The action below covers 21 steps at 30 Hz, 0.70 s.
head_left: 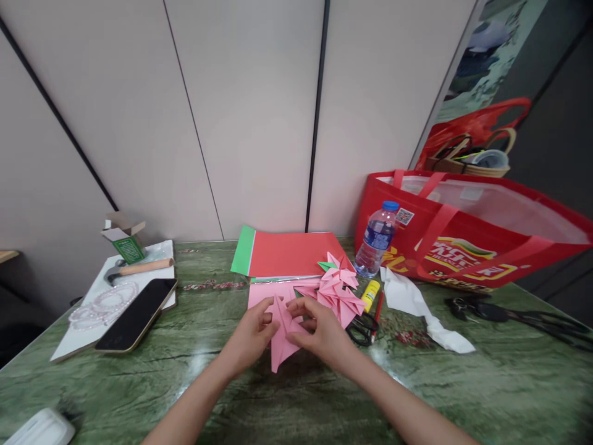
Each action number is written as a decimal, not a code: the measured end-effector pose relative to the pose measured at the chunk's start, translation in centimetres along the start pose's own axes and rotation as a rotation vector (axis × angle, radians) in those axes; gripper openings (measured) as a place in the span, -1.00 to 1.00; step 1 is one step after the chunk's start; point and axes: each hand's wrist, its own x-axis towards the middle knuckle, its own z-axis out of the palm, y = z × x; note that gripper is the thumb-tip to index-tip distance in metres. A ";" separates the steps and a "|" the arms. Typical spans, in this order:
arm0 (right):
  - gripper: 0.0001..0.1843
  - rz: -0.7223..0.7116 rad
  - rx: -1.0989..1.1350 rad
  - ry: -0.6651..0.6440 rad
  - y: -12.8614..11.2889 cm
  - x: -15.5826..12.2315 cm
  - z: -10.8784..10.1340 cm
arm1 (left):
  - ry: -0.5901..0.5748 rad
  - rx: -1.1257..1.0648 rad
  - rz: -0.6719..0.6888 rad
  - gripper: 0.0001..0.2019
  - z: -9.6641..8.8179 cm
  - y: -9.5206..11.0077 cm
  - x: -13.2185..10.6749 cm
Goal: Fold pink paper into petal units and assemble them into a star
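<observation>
Item: pink folded paper (281, 346), pointed, lying front and centre on the green desk (208, 383), tip toward 6 o'clock. Left hand (250, 339): grip closed on its 9 o'clock edge. Right hand (323, 334): grip pinching the 3 o'clock flap. Adjacent: finished pink origami pieces (341, 290) at 2 o'clock, just beside; black scissors (362, 330) at 3 o'clock, near the right hand; yellow glue stick (370, 295); water bottle (376, 242) at 1 o'clock. Risks, as judged: an uneven pinch could skew the crease or tear the thin point; the right hand could crush the finished pieces.
</observation>
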 end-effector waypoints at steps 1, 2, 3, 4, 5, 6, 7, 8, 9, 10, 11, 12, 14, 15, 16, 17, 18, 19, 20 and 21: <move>-0.67 -0.006 0.011 0.010 0.0 0.1 0.0 | 0.003 -0.008 -0.001 -0.62 0.0 0.0 0.0; -0.70 -0.012 0.024 0.014 0.0 0.1 -0.1 | 0.008 -0.015 -0.001 -0.61 -0.1 0.0 0.1; -0.73 -0.016 0.039 0.015 0.0 0.1 -0.1 | 0.014 -0.023 0.000 -0.61 -0.1 0.0 0.1; -0.76 -0.017 0.054 0.014 0.0 0.2 -0.1 | 0.019 -0.031 0.000 -0.61 -0.1 0.1 0.1; -0.77 -0.016 0.068 0.013 0.0 0.2 -0.1 | 0.025 -0.038 -0.001 -0.61 -0.1 0.1 0.1; -0.77 -0.012 0.080 0.011 0.0 0.2 -0.1 | 0.031 -0.042 -0.002 -0.61 -0.1 0.2 0.1; -0.76 -0.004 0.087 0.012 0.0 0.2 -0.1 | 0.037 -0.046 -0.006 -0.60 -0.2 0.3 0.1; -0.75 0.002 0.093 0.015 0.0 0.2 -0.2 | 0.044 -0.050 -0.014 -0.60 -0.2 0.4 0.1; -0.75 0.006 0.097 0.021 0.1 0.3 -0.2 | 0.052 -0.055 -0.026 -0.60 -0.2 0.6 0.1; -0.75 0.005 0.099 0.029 0.1 0.3 -0.2 | 0.058 -0.062 -0.041 -0.60 -0.3 0.7 0.1; -0.76 0.002 0.096 0.038 0.2 0.3 -0.2 | 0.065 -0.071 -0.058 -0.59 -0.3 0.9 0.1; -0.77 -0.004 0.083 0.048 0.3 0.3 -0.2 | 0.071 -0.082 -0.074 -0.59 -0.4 1.0 0.0; -0.79 -0.022 0.033 0.070 0.4 0.3 -0.3 | 0.084 -0.111 -0.092 -0.59 -0.5 1.2 0.0; -0.80 -0.033 0.000 0.082 0.5 0.3 -0.3 | 0.086 -0.127 -0.095 -0.60 -0.5 1.3 0.0; -0.80 -0.044 -0.030 0.097 0.5 0.3 -0.3 | 0.085 -0.140 -0.096 -0.60 -0.5 1.4 -0.1; -0.81 -0.056 -0.054 0.113 0.6 0.3 -0.3 | 0.083 -0.149 -0.097 -0.61 -0.5 1.4 -0.1; -0.82 -0.068 -0.070 0.128 0.7 0.3 -0.4 | 0.076 -0.155 -0.098 -0.61 -0.5 1.4 -0.1; -0.83 -0.081 -0.080 0.138 0.7 0.3 -0.4 | 0.069 -0.159 -0.101 -0.62 -0.6 1.4 -0.1; -0.84 -0.095 -0.091 0.145 0.7 0.3 -0.4 | 0.061 -0.164 -0.105 -0.63 -0.6 1.4 -0.1; -0.86 -0.107 -0.104 0.146 0.8 0.3 -0.4 | 0.053 -0.172 -0.109 -0.63 -0.6 1.4 -0.1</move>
